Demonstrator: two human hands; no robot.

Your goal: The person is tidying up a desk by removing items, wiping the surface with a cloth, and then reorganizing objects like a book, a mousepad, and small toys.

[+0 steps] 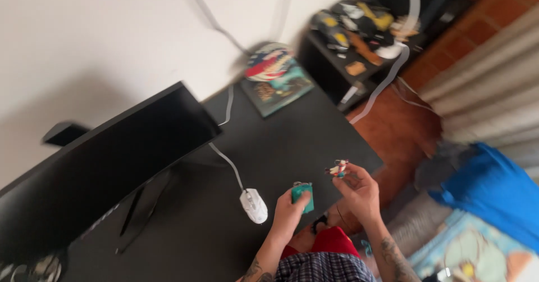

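Hands hold two small things apart above the counter's near edge.
Left hand point(289, 212) grips a green block point(302, 195); right hand point(359, 192) pinches a small figure point(338, 168); not yet joined.

The table point(292, 141) stood against the wall. On its left part stood the monitor point(101, 169), and the computer mouse point(254, 205) lay to the right of the monitor's stand, near the front edge, its cable point(227, 164) running back toward the wall. At the far end of the table lay a book point(278, 91) with a cap point(270, 62) on it. Over the front edge, the left hand point(289, 212) held a small box point(303, 196); just right of it, the right hand point(358, 192) held a small figure point(338, 168). Beyond the table stood a cluttered shelf point(359, 35).
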